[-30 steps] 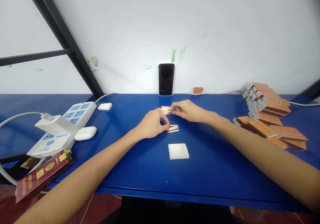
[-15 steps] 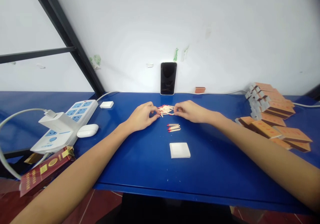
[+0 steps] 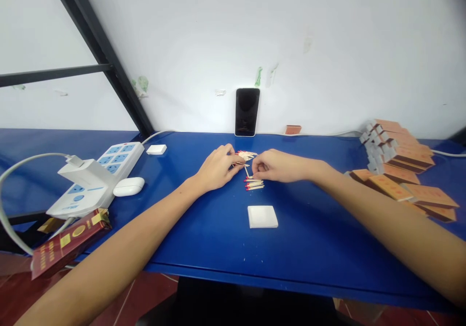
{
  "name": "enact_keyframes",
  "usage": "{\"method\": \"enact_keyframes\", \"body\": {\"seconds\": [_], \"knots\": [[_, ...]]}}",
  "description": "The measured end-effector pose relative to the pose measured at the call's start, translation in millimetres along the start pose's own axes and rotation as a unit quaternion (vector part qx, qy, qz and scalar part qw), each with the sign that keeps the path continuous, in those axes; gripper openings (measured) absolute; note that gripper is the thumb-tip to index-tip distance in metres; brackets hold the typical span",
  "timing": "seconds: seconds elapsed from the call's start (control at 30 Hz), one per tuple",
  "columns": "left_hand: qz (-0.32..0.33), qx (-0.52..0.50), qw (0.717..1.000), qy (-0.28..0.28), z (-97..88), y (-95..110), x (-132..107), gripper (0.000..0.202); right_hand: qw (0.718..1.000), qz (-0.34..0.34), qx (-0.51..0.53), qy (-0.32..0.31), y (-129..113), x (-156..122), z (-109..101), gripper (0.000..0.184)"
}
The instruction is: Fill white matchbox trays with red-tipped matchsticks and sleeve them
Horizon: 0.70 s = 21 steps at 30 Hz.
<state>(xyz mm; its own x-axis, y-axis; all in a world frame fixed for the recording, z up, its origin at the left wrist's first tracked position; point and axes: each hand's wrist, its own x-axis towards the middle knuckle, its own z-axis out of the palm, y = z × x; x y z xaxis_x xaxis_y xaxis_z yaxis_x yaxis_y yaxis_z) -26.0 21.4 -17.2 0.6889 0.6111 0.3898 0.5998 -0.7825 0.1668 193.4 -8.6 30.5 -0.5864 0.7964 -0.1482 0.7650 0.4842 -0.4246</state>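
A loose pile of red-headed matches (image 3: 247, 154) lies on the blue table between my hands, partly hidden by them. My left hand (image 3: 218, 170) is at the pile's left edge, thumb and fingers pinched on a few matches. From the right, my right hand (image 3: 274, 165) reaches in with its fingertips closed on a match by the small group of matches (image 3: 255, 186). That group lies side by side just below, heads to the left. One slanted match (image 3: 246, 170) shows between the hands. Nearer me is a flat white rectangular piece (image 3: 262, 217).
Several orange matchboxes (image 3: 407, 154) are stacked at the right. A phone (image 3: 246, 112) leans on the wall. On the left are a power strip (image 3: 122, 157), a white earbud case (image 3: 128, 187), a small white box (image 3: 156, 149) and a red carton (image 3: 69, 241).
My right hand has moved down from the pile to the small group of matches. My left hand has shifted slightly right, and the pile is more covered. The view has tilted slightly.
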Motion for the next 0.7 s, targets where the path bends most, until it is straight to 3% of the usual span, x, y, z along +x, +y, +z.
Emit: {"method": "enact_keyframes", "body": {"seconds": [0.13, 0.3, 0.4, 0.53, 0.7], "knots": [[-0.001, -0.001, 1.0, 0.01, -0.3, -1, 0, 0.029, 1.0, -0.029, -0.004, 0.007, -4, 0, 0, 0.014], [-0.023, -0.007, 0.999, 0.028, -1.8, -4, -2, 0.026, 0.992, -0.012, -0.015, 0.125, -2, 10, 9, 0.025], [-0.045, -0.017, 0.998, 0.039, 0.3, -6, -4, 0.025, 0.993, 0.013, 0.009, 0.113, -3, 16, 17, 0.03], [-0.055, -0.022, 0.998, 0.032, 4.1, -6, -4, 0.024, 0.993, 0.042, 0.037, 0.1, -7, 21, 22, 0.018], [-0.054, -0.027, 0.998, 0.025, 4.8, -5, -3, 0.019, 0.993, 0.051, 0.044, 0.101, -2, 25, 19, 0.019]]}}
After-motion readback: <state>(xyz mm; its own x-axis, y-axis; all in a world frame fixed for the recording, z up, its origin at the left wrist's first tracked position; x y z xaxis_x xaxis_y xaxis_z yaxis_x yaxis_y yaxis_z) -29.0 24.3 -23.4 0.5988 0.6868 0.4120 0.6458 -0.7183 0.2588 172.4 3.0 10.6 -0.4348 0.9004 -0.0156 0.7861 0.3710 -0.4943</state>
